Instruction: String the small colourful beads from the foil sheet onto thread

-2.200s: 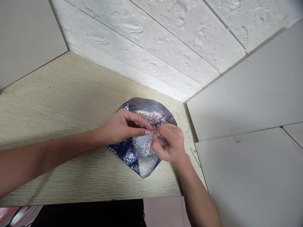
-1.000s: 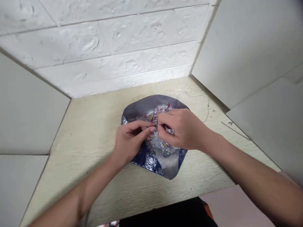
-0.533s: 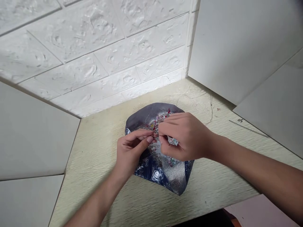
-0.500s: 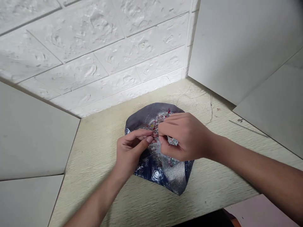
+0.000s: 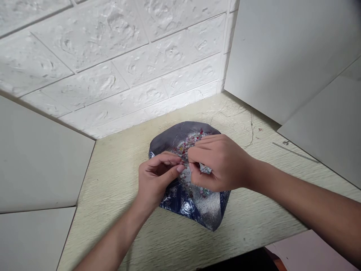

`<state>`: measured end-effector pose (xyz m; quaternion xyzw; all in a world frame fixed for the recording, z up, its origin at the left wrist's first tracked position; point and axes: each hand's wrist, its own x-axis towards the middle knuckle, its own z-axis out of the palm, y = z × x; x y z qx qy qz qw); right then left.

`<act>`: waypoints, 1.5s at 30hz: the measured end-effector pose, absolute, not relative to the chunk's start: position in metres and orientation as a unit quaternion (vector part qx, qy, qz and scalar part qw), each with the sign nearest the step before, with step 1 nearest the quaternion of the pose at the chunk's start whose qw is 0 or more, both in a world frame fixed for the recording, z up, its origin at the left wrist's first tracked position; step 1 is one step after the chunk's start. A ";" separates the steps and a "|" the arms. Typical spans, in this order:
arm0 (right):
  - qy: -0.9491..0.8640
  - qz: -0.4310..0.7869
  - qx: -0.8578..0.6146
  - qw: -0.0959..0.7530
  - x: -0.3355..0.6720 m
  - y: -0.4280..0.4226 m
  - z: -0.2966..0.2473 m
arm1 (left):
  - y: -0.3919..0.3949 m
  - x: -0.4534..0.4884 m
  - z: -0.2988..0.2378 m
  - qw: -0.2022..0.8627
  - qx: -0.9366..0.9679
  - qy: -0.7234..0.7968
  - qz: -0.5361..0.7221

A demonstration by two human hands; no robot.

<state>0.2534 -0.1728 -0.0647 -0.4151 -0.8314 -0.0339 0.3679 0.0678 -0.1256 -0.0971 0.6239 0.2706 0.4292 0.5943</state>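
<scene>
A shallow dark blue and grey holder [image 5: 180, 130], with a shiny rose-like pattern and a silvery patch, lies on the table. Small mixed beads [image 5: 186, 146], mostly white, clear and red, are spread inside it. Over its middle, my left hand [image 5: 153, 175] pinches thumb and forefinger together near a reddish bit. My right hand [image 5: 221, 162] is closed just beside it, its thumb pressed to the curled fingers. The fingertips nearly meet. What either hand grips is too small or hidden to make out.
The pale wood-grain table [image 5: 113, 180] meets a white brick-pattern wall [image 5: 124, 60]. White panels [image 5: 282, 56] stand on both sides. Loose thin threads [image 5: 252, 126] lie at the back right, near a thin grey strip [image 5: 295, 152] and a small metallic piece [image 5: 285, 143].
The left fingertips have shifted slightly, their pinch tilting a little differently. The right hand has hardly moved. A thin line that showed between the fingertips is no longer clear.
</scene>
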 end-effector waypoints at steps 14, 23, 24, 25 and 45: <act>-0.829 -0.037 -0.409 0.380 0.253 -0.175 -0.064 | -0.127 0.067 -0.094 0.595 0.632 0.265 0.421; -0.838 -0.035 -0.401 0.369 0.253 -0.178 -0.064 | -0.128 0.069 -0.092 0.572 0.657 0.242 0.427; -0.838 -0.034 -0.402 0.367 0.253 -0.178 -0.064 | -0.129 0.069 -0.091 0.567 0.660 0.245 0.428; -0.838 -0.033 -0.402 0.367 0.253 -0.178 -0.065 | -0.129 0.070 -0.090 0.563 0.661 0.249 0.428; -0.848 -0.002 -0.398 0.351 0.255 -0.179 -0.062 | -0.134 0.068 -0.088 0.336 0.797 0.211 0.456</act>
